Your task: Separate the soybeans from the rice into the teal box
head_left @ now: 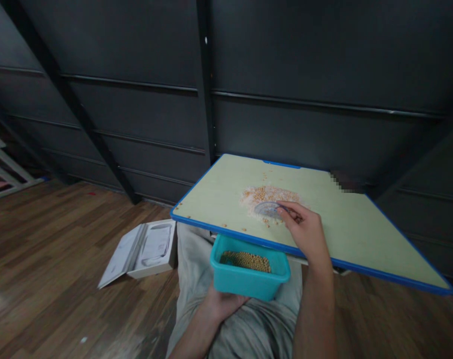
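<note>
Pinching the near edge of a clear oval piece [265, 209] between thumb and curled fingers of the right hand [304, 220], just right of centre in the frame, with its far part against a heap of white grains [249, 200] and tan beans [261, 193]. Grasping a teal tub [244, 283] from its underside with the left hand [226, 302], fingers partly hidden, at lower centre, with more beans inside. Spread beyond on a blue-rimmed board [364, 239] across centre and right, near an open white box [171, 255] at lower left.
</note>
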### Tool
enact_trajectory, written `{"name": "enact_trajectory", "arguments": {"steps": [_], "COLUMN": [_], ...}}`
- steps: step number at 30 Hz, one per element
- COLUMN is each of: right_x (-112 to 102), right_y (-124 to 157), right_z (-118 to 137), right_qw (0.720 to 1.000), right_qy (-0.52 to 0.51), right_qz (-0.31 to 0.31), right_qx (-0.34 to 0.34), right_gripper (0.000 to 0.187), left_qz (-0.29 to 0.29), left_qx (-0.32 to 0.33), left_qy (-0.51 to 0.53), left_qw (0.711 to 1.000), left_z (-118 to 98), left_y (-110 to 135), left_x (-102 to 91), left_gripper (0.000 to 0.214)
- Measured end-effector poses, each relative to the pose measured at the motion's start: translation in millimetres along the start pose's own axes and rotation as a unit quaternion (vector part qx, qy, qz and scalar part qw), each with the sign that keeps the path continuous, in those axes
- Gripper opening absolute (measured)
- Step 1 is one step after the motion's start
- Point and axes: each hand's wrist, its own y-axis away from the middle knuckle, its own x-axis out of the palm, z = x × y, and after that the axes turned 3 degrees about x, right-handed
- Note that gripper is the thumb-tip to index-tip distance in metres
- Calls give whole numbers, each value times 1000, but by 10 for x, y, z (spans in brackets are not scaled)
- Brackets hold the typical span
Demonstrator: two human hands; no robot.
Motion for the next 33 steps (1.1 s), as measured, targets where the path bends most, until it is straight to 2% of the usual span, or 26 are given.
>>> {"name": "enact_trajectory", "arguments": {"steps": [9,13,19,29,33], "right_x": [3,3,7,11,8], "right_y": [-7,-9,-6,3,11], "right_z": [-19,-10,3,-10,10], "right_qw": [1000,1000,1000,1000,999], "right_qy": [6,5,4,-1,-5], "right_qz": [10,13,11,22,26], "right_qx": [10,6,15,19,20], "right_gripper": [30,30,31,33,32], "left_qz": [-18,-2,-2,-25,-6], "left_qx": [1,-1,-4,3,2], "left_qy": [-19,-2,-5,-58,-49], "left_qw": [1000,1000,1000,998,999], "left_z": [-6,16,37,2,2], "left_y": [-19,-56,-89,-49,-49], "left_x": [-18,-84,-156,-66,-79], "left_gripper": [47,50,42,35,39]}}
